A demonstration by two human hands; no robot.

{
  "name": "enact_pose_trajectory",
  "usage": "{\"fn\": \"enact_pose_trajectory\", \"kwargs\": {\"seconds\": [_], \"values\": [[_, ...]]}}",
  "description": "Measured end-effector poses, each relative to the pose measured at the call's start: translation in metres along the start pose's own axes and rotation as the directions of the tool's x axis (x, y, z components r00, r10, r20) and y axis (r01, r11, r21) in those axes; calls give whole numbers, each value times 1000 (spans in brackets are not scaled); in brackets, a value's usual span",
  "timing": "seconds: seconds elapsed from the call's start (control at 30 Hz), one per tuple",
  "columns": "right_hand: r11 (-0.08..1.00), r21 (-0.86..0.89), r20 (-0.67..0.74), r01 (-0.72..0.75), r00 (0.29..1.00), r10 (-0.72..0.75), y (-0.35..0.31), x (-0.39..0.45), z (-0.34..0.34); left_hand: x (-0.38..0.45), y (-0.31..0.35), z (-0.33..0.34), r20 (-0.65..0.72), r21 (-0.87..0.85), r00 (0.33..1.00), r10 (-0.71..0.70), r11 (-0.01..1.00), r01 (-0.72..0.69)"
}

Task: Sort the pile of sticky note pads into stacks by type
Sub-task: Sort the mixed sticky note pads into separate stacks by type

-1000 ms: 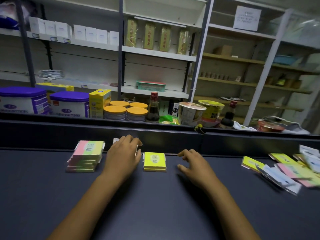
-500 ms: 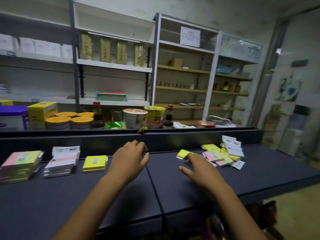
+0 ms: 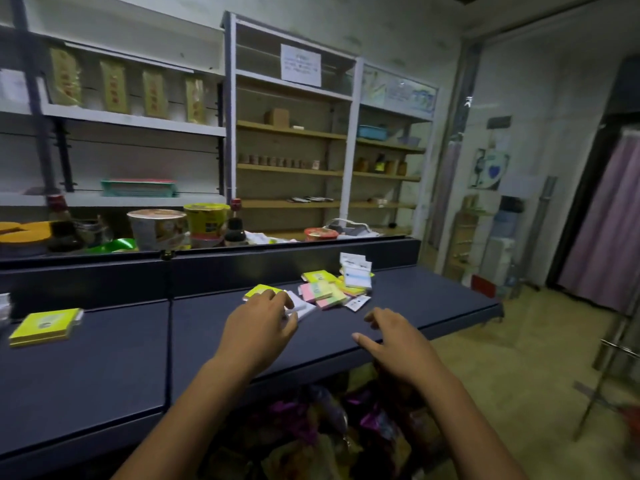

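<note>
A loose pile of sticky note pads (image 3: 332, 287) is seen on the dark counter (image 3: 415, 299), against its raised back wall. Yellow-green, pink-and-green and white blue-banded pads are heaped at mixed angles, partly overlapping. A single yellow pad (image 3: 261, 292) lies at the pile's left edge. A sorted yellow stack (image 3: 45, 325) is set flat, well apart to the left.

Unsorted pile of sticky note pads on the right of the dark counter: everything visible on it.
The unsorted pile of sticky note pads is a loose heap of flat wrapped pads: yellow-green ones, pink-and-green pastel ones, white ones with blue print. They overlap at odd angles on the dark counter, near its back wall. The left hand touches the nearest white pad; the right hand touches none.
</note>
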State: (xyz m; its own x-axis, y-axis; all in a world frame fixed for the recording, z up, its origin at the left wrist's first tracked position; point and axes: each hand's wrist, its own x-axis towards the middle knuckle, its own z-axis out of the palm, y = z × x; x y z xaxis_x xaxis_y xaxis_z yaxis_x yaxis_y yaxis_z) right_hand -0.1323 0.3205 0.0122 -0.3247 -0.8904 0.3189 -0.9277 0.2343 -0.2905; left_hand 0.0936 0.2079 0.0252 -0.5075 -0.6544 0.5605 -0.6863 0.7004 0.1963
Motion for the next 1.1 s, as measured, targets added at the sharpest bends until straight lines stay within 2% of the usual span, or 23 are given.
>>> {"fn": "enact_pose_trajectory", "kwargs": {"seconds": [0.2, 0.47, 0.67, 0.93, 1.1], "values": [[1000, -3, -43, -26, 999, 25, 39, 13, -17, 29, 33, 22, -11, 7, 999, 33, 999, -33], [999, -43, -52, -19, 999, 17, 78, 77, -5, 91, 29, 74, 21, 8, 1000, -1, 1000, 1], [997, -75, -46, 25, 999, -29, 98, 144, 4, 143, 14, 110, 41, 20, 996, -76, 997, 75], [998, -9, -40, 65, 997, -65, 128, 207, 24, 192, 8, 147, 70, 16, 983, -169, 986, 168], [993, 38, -9, 116, 993, -116, 146, 248, 42, 220, 6, 177, 95, 36, 955, -280, 960, 277]]}}
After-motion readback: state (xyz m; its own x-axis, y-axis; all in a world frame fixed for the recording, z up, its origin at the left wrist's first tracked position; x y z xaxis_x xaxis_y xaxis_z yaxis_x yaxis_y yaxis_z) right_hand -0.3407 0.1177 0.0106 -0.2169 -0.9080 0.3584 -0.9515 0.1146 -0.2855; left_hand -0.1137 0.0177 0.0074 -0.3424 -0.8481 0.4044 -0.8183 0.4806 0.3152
